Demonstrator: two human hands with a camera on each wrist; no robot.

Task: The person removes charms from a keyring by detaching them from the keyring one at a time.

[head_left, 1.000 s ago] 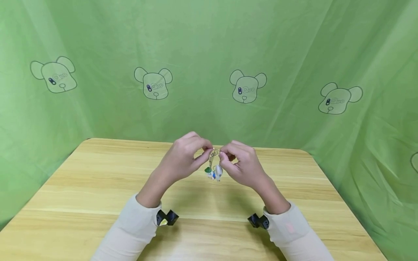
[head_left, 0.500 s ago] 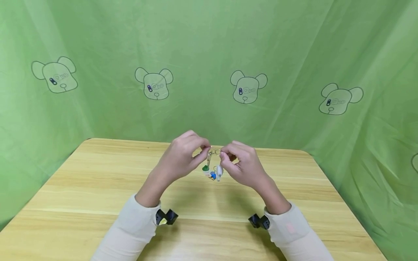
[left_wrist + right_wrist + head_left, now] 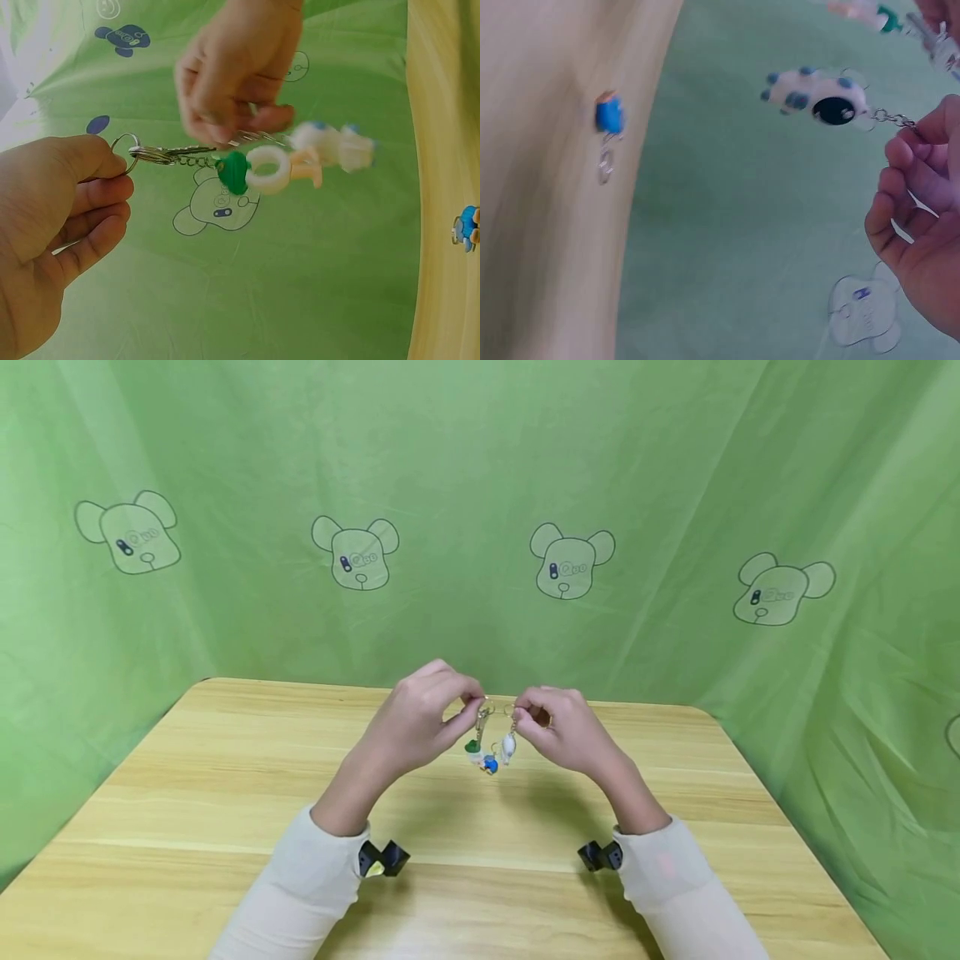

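Above the wooden table (image 3: pixel 225 760), my left hand (image 3: pixel 471 704) pinches a metal key ring (image 3: pixel 487 703). A key, a short chain and a green and white charm (image 3: pixel 475 748) hang from it. In the left wrist view the left hand (image 3: pixel 112 163) grips the ring (image 3: pixel 124 150), with the green and white charm (image 3: pixel 255 169) stretched out sideways. My right hand (image 3: pixel 521 715) pinches the chain of a white charm with blue spots (image 3: pixel 508 747). That spotted charm (image 3: pixel 817 94) hangs from the right hand (image 3: pixel 921 133), apart from the ring. A small blue charm (image 3: pixel 491 766) lies on the table below them.
The blue charm (image 3: pixel 609 115) on the table has its own small ring (image 3: pixel 605 165). A green cloth printed with bear heads (image 3: pixel 570 560) hangs behind and beside the table. Black camera mounts (image 3: pixel 384 857) sit at both wrists.
My right hand has pulled away to the right, taking the white spotted charm with it. The charm now hangs clear of the key ring. My left hand has stayed in place.
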